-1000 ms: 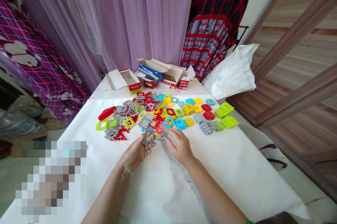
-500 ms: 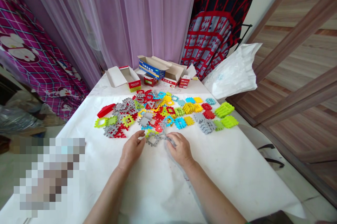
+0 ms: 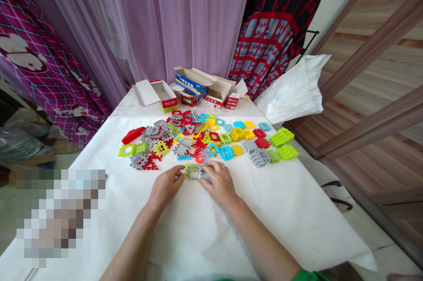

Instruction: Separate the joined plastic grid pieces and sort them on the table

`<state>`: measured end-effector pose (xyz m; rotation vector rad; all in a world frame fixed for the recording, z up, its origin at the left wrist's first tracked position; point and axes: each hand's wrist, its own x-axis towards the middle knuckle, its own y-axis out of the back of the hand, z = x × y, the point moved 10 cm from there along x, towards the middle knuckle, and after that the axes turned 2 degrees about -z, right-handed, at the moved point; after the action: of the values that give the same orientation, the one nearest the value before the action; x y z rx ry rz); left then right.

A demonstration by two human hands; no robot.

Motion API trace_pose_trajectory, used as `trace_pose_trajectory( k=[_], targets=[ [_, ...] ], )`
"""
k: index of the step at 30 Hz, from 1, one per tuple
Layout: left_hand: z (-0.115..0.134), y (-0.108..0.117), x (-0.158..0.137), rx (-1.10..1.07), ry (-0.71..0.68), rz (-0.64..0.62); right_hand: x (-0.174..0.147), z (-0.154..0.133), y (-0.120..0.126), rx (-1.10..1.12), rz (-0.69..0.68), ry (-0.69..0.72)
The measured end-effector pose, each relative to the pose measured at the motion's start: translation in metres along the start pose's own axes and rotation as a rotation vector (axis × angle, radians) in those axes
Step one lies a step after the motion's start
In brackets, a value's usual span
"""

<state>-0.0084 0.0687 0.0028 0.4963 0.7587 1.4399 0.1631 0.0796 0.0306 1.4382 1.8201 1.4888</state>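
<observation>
Your right hand (image 3: 220,184) pinches the right end of the grey frame (image 3: 194,178), which sits between your hands, probably to steady it; your left hand (image 3: 167,186) curls at the opposite edge, its grip unclear. Loose pieces (image 3: 160,132) lie just beyond both hands, seemingly for easy reach.

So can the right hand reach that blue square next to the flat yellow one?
Probably yes: the blue square lies just beyond the right hand, with only white cloth between, though its fingers are on a grey piece.
</observation>
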Motion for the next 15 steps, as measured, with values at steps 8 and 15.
trace_pose_trajectory(
  k=[8,15],
  targets=[
    [0.012,-0.004,0.001,0.214,-0.044,-0.007,0.002,0.005,0.002,-0.049,0.041,-0.004],
    [0.019,-0.007,0.0,0.219,-0.131,-0.017,0.004,0.024,0.013,-0.09,0.138,-0.133]
  ],
)
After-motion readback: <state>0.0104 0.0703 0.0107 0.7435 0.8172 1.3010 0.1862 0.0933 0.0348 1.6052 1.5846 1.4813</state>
